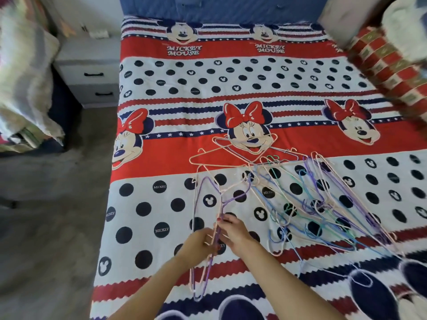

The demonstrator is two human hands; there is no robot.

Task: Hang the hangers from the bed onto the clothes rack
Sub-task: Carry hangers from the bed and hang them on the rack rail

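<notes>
Left hand (198, 244) and right hand (235, 232) both pinch a thin bunch of hangers (213, 227), its wires running between the fingers, ends reaching below and beyond them. Right of the fingers and farther out, the pile (307, 197) sprawls on the bed (147, 158).

The folded blanket (390, 65) at the upper right was blurred and cut by the frame's edge, the tangled pile of hangers (312, 204) overlapped too closely to count, and both forearms ran off the bottom edge.
</notes>
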